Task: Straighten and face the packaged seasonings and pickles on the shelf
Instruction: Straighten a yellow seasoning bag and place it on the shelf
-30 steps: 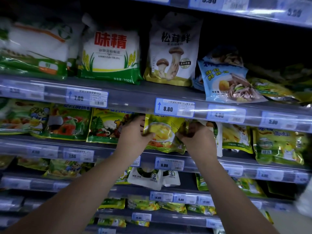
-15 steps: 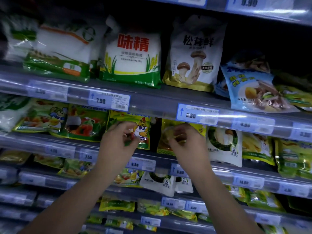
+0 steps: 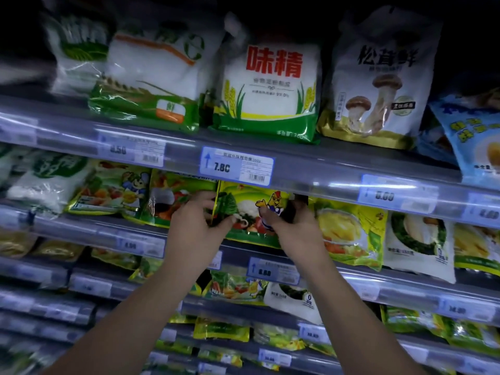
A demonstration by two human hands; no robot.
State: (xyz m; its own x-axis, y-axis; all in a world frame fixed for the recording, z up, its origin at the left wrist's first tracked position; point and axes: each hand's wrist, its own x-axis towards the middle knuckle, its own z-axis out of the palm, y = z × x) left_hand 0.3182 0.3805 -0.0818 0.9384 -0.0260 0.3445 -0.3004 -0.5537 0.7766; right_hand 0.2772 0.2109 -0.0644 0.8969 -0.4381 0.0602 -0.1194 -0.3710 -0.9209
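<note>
Printed in large red characters on the white-and-green bag (image 3: 270, 85): 味精, with 99.0% in small grey type beneath; in dark characters on the white mushroom bag (image 3: 378, 77) just beside it: 松茸鲜. On the blue price tag (image 3: 236, 167) of the rail (image 3: 319, 171) under those bags: 7.80, last digit smeared. Only roughly legible elsewhere: 8.50 on the left tag (image 3: 130, 150), 8.88 or 8.80 on the lower tag (image 3: 272, 270).
</note>
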